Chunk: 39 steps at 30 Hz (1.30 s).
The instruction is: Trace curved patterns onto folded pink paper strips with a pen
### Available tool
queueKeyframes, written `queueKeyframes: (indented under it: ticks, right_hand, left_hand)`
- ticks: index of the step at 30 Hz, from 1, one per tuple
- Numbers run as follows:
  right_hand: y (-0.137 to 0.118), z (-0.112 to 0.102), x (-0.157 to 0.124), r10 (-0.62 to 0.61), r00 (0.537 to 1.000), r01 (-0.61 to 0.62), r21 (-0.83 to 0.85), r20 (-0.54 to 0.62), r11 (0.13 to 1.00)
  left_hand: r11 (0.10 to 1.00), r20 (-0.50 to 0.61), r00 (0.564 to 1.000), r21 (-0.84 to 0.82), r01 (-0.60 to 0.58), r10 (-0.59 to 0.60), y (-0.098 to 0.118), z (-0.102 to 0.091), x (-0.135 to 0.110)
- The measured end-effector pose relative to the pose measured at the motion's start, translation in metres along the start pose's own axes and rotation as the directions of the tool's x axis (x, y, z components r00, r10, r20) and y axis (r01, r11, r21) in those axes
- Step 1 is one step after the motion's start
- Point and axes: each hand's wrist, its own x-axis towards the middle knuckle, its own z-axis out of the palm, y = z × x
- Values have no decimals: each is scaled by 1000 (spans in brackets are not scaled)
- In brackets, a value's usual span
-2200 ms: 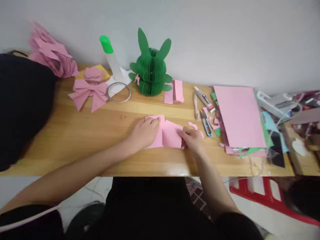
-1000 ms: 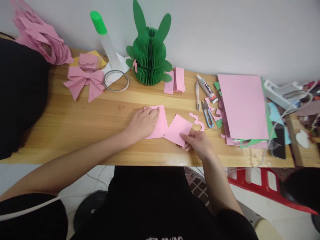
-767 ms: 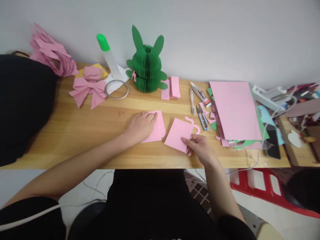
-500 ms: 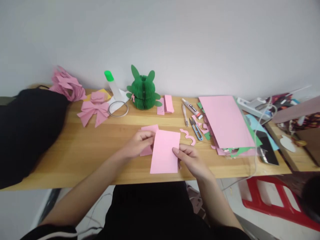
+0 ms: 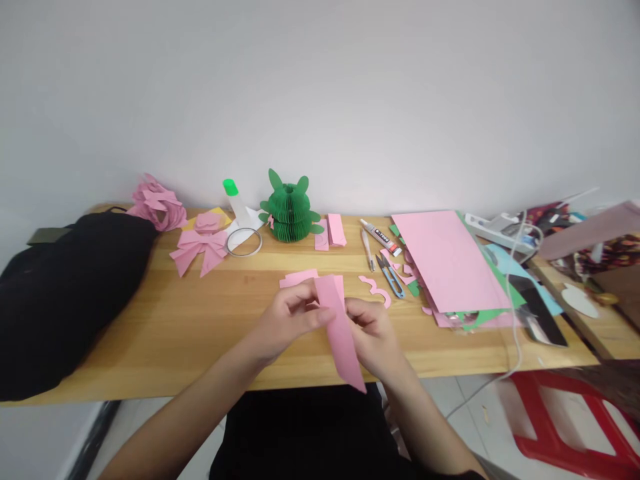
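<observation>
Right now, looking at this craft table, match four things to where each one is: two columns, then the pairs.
1 folded pink sheet
2 green paper rabbit
3 black bag
4 snips

A left end of the table
B just left of the pink card stack
C held by left hand and right hand
D back edge, beside the green-capped bottle

Pairs: 1-C, 2-D, 3-A, 4-B

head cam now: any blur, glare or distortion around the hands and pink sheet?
Head view: soft, even light with no glare; left hand, right hand and pink sheet are slightly blurred; table edges bow, which looks like wide-angle distortion.
</observation>
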Motion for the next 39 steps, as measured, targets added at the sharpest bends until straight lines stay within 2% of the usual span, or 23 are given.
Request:
queueKeyframes:
  ticks: [5,10,14,19,23,29,34,39]
  right_hand:
    - [-14,-9,-4,-145,989,142,-123,-17,982]
    - [-28,-18,-1,-307,936,285,-140,-172,948]
    - [-41,-17,3,-320,919,286,-169,-232,943]
    - [-47,-14,3,-337,902,311,-136,-269,941]
    - [-47,-12,0,-338,890,320,-109,-307,941]
    - [-48,-10,-5,-311,898,307,-62,-310,950]
    - [-49,-10,-8,-291,910,293,-41,-294,955]
    - [-53,-10,-11,-285,911,297,-6,-299,955]
  left_hand:
    - [998,-79,997,60,23,-19,13,8,-2]
    - [952,-70,997,307,-4,27,30,10,-5]
    - [908,-38,999,419,-12,31,38,15,-6]
    - [899,-17,999,438,-22,33,45,21,-7]
    - [911,-19,997,406,-65,80,50,26,-9]
    - [902,-35,986,410,-132,161,53,28,-15]
    - [922,29,988,357,-152,152,55,28,-18]
    - [931,42,991,340,-136,129,56,29,-19]
